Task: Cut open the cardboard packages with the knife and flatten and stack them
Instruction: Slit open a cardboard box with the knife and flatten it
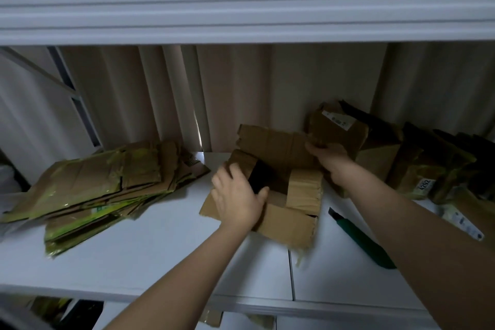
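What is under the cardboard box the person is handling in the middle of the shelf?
The cardboard box rests on the white shelf, gripped by the left hand and right hand. Whatever lies beneath its opened flaps is covered. The green knife lies beside it, not under.

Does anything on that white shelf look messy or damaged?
Yes. The brown cardboard box gripped by both hands has ragged, torn flap edges, and the stack of flattened cardboard on the left is fanned out unevenly. The green utility knife lies loose beside it.

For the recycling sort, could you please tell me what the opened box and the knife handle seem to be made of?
Opened box: brown corrugated cardboard, matte, judging by its creased flaps and ragged edges. Knife: the green handle looks like smooth plastic, though the dim light leaves this uncertain.
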